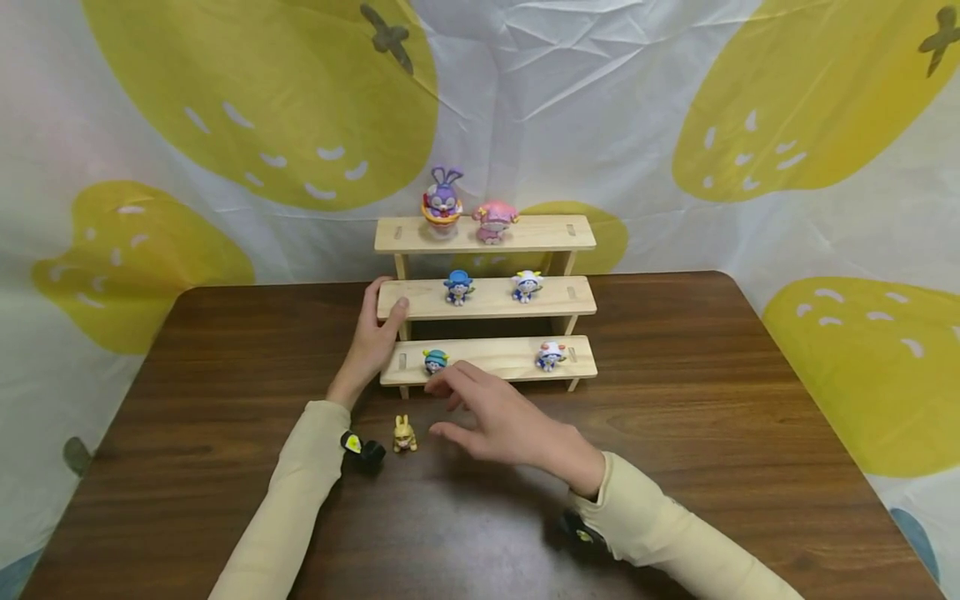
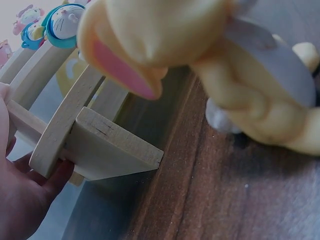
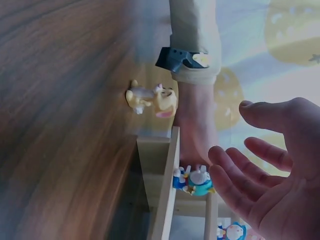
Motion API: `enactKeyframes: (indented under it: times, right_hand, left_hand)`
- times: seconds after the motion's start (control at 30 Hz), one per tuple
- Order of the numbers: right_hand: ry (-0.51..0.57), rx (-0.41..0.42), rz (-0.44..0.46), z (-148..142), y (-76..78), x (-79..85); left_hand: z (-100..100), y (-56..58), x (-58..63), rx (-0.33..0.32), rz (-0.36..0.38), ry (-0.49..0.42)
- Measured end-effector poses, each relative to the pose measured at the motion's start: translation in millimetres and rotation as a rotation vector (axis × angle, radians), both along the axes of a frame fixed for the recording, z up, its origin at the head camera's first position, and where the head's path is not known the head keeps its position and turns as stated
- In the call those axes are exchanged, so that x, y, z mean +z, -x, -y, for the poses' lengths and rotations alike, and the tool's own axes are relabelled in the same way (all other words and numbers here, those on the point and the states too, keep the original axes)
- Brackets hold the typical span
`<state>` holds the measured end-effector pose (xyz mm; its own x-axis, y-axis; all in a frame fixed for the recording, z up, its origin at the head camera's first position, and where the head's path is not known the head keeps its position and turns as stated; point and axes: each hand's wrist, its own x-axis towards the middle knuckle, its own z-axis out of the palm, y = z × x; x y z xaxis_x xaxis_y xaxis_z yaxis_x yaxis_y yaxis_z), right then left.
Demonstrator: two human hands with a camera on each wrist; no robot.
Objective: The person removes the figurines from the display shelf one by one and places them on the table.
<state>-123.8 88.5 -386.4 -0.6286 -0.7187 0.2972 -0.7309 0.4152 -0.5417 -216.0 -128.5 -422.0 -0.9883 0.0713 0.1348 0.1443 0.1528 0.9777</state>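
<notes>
My left hand (image 1: 372, 332) grips the left end of a three-step wooden display shelf (image 1: 487, 301), its thumb on top of the middle board. In the left wrist view its fingers (image 2: 60, 177) reach round the board's end. My right hand (image 1: 498, 417) is held in front of the bottom board with nothing in it, fingers loosely bent and thumb apart. Nearest to its fingertips is a small figurine with a teal hat (image 1: 435, 360). A yellow rabbit figurine (image 1: 404, 435) sits on the table between my hands, large and close in the left wrist view.
A purple rabbit figurine (image 1: 442, 202) and a pink one (image 1: 493, 222) stand on the top board. The middle board bears a blue-hatted figurine (image 1: 458, 287) and a white-hatted one (image 1: 527, 287). Another white-hatted figurine (image 1: 551, 356) is at the bottom right. Behind the brown table (image 1: 675, 375) hangs a patterned cloth (image 1: 570, 100).
</notes>
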Motion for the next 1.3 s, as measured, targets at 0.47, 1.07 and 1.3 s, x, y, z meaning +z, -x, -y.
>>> enactKeyframes:
  times: [0.47, 1.07, 1.3]
  right_hand:
    - [0.078, -0.054, -0.066, -10.2, 6.3, 12.2]
    - [0.149, -0.153, -0.192, -26.6, 22.5, 21.1]
    - [0.165, -0.198, -0.259, -32.3, 33.2, 27.5]
  left_hand:
    - [0.3, -0.1, -0.1, -0.01, -0.014, -0.011]
    - [1.3, 4.9, -6.5, -0.01, 0.001, 0.003]
    - [4.5, 19.8, -32.2, 0.011, -0.029, -0.017]
